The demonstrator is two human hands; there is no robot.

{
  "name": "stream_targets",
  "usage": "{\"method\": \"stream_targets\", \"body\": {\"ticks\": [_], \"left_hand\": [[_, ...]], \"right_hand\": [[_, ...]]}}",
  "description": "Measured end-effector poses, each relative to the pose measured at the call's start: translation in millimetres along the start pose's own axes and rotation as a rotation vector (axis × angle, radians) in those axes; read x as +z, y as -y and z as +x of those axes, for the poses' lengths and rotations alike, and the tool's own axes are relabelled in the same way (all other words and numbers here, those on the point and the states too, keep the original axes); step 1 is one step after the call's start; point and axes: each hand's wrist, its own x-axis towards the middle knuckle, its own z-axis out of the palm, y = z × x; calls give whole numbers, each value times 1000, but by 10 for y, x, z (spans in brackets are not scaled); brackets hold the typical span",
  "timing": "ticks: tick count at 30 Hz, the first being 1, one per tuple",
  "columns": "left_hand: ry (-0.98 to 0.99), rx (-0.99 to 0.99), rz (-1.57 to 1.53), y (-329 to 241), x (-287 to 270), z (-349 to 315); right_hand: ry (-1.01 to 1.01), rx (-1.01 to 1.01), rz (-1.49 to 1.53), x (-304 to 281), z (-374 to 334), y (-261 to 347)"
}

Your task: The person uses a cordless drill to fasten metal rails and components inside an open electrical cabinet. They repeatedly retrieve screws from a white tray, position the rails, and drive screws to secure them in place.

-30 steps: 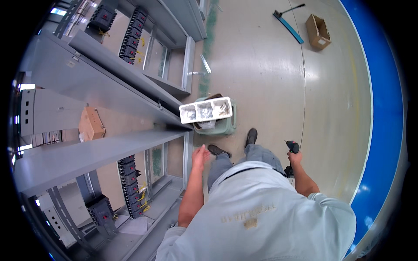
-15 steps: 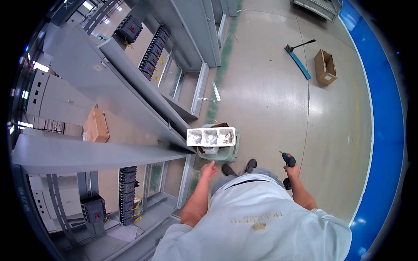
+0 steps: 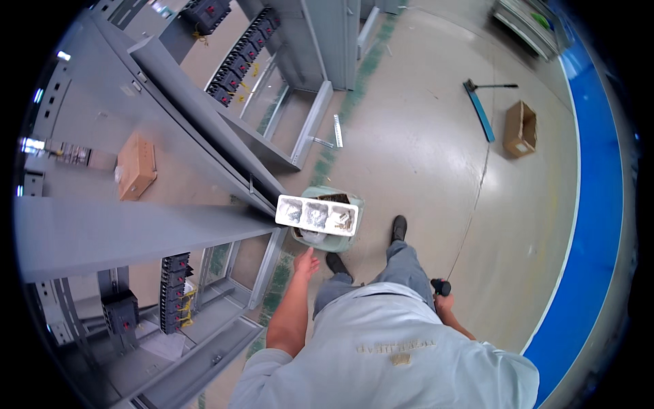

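My right hand [image 3: 444, 302] is closed round a black cordless drill [image 3: 441, 287], low beside my right leg. The drill points away from me, and its lower part is hidden. Ahead and left, my left hand [image 3: 306, 263] hangs with nothing in it, its thumb raised and its fingers loosely apart. Just beyond that hand is a white three-compartment tray [image 3: 317, 227] holding small bagged parts and loose metal pieces. It rests across a pale green stool [image 3: 350, 240]. A dark open box and a clear plastic bag show beneath the tray.
Grey metal cabinet frames [image 3: 248, 133] with rows of black breakers [image 3: 174, 293] line the left. A cardboard box [image 3: 137, 167] sits among them. Perforated metal strips [image 3: 338, 131] lie on the floor. Far right are a blue long-handled tool [image 3: 481, 116] and an open carton [image 3: 520, 129].
My right foot has stepped forward. The drill has dropped lower and closer to my leg. My left hand stays near the stool, its fingers less curled.
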Motion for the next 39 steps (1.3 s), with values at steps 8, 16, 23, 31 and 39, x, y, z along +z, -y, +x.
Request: {"method": "stream_targets", "body": {"ticks": [8, 16, 23, 31, 39], "left_hand": [[-155, -45, -125, -132, 526, 240], [-413, -116, -304, -325, 1020, 472], [-457, -41, -217, 33, 878, 1599], [-507, -47, -114, -421, 1106, 941], [-632, 66, -317, -652, 1294, 552]], "right_hand": [[129, -213, 59, -501, 1442, 977], [37, -404, -26, -1083, 2386, 2243], [111, -329, -143, -1217, 2600, 2980], [243, -420, -427, -1058, 3056, 4160], [268, -603, -224, -469, 3134, 5536]]}}
